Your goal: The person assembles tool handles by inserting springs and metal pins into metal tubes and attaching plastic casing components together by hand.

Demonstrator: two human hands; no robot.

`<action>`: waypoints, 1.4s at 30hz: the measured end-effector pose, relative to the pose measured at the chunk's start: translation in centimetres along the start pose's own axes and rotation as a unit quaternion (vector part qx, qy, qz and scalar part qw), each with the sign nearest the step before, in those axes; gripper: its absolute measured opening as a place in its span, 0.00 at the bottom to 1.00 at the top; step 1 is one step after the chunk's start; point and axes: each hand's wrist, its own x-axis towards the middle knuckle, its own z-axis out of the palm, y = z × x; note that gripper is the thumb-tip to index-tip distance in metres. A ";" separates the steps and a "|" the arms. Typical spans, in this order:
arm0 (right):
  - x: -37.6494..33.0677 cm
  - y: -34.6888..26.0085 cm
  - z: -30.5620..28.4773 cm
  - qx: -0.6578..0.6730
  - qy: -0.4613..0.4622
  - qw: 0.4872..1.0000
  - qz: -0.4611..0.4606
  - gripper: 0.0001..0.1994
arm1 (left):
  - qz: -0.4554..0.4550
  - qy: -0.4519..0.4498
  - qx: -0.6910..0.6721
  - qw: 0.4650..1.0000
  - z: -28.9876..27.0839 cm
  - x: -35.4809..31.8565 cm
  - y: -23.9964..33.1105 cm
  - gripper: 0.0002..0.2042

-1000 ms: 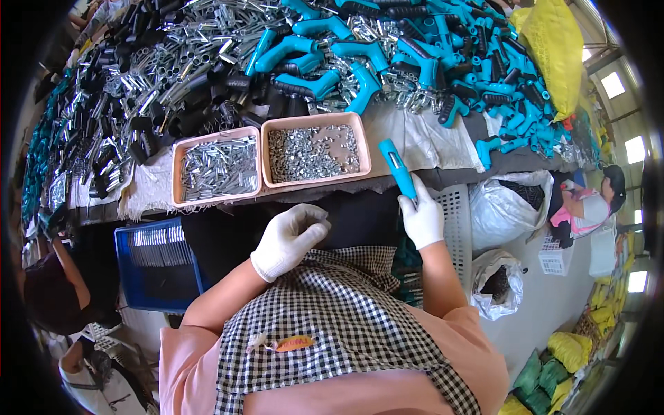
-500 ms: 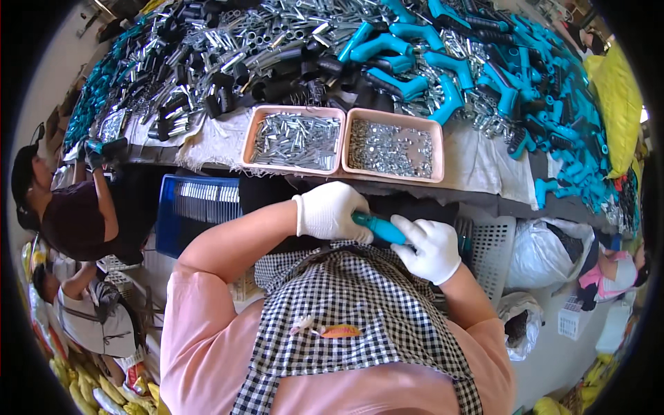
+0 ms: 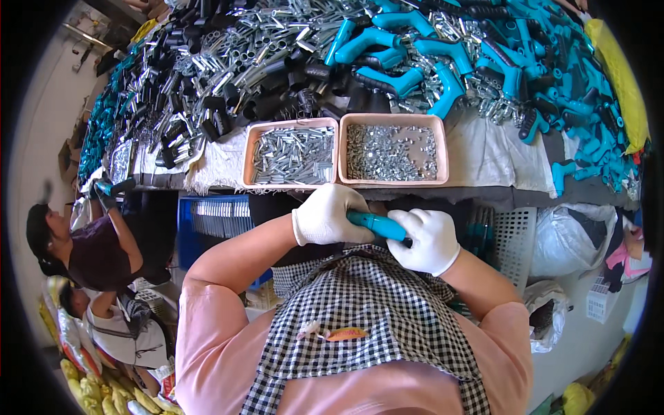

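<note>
Between my two gloved hands lies a teal plastic handle [image 3: 377, 224], held just in front of my checked apron. My left hand [image 3: 333, 216], in a white knit glove, is closed around the handle's left end. The fingers of my right hand [image 3: 427, 242], gloved too, close over its right end, where a dark tip shows. Much of the handle is covered by the gloves. Just beyond, on the table edge, stand a tray of small metal pins [image 3: 247, 158] and a tray of small metal fittings [image 3: 443, 153].
Heaps of metal tubes [image 3: 266, 59], black sleeves and teal bent handles [image 3: 449, 93] cover the table. Below its edge are a blue crate [image 3: 185, 235], a white perforated basket [image 3: 515, 238] and a white sack [image 3: 570, 242]. Co-workers [image 3: 104, 242] sit at the left.
The whole view has shifted a little. Both hands keep hold of the teal handle, and its dark right end shows more beside my right fingers.
</note>
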 end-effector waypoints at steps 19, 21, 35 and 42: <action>-1.7 3.8 -3.8 0.124 -0.111 0.960 0.224 0.24 | -0.023 -0.144 0.456 0.878 -2.2 11.2 -2.9 0.08; -2.0 3.6 -3.9 0.130 -0.103 0.961 0.223 0.24 | -0.028 -0.131 0.446 0.885 -2.2 11.6 -4.9 0.08; -1.7 0.5 -2.7 -0.008 -0.037 0.993 0.114 0.23 | 0.233 0.209 0.103 0.944 -1.9 4.0 -0.5 0.11; -1.3 -1.5 -2.4 -0.026 -0.021 0.996 0.083 0.22 | 0.311 0.162 0.203 0.914 0.5 1.7 0.5 0.12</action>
